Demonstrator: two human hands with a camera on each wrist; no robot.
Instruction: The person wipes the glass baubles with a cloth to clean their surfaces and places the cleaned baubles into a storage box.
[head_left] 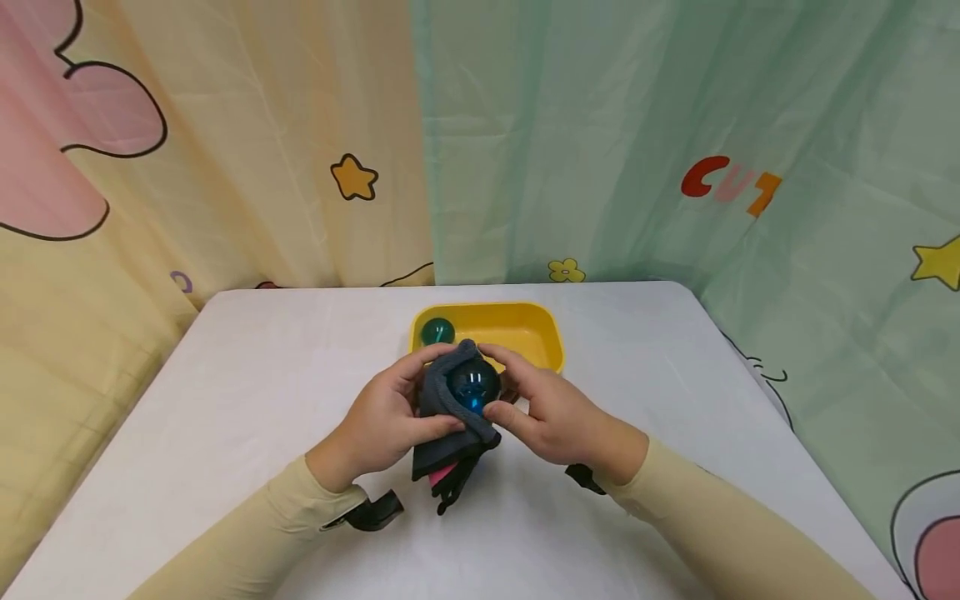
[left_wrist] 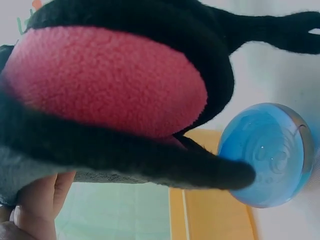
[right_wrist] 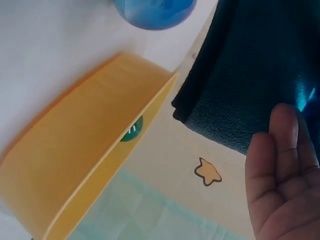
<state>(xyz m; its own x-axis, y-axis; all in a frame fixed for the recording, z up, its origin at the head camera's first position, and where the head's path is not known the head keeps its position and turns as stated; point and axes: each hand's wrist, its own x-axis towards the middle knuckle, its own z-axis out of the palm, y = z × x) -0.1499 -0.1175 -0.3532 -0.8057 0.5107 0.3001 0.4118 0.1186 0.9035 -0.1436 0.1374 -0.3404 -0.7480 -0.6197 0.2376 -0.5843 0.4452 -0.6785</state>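
Observation:
In the head view, my left hand (head_left: 378,425) grips a dark grey fleece piece (head_left: 438,454) with black trim; its thumb lies across the front. A glossy dark blue ball (head_left: 474,385) sits in a fold of this fleece. My right hand (head_left: 551,408) holds the ball from the right, thumb at its lower edge. Seen from the left wrist, the fleece piece has a rounded pink fleece panel (left_wrist: 110,80) edged in black and a thin black strip (left_wrist: 275,32). In the right wrist view, fingers (right_wrist: 285,135) touch the dark fleece beside a blue-green glint.
Beyond the hands stands a yellow tray (head_left: 551,333) with a green ball (head_left: 437,332) inside. A transparent blue ball (left_wrist: 265,155) lies close to the tray on the white table (head_left: 300,350). Patterned curtains (head_left: 570,125) stand behind the table.

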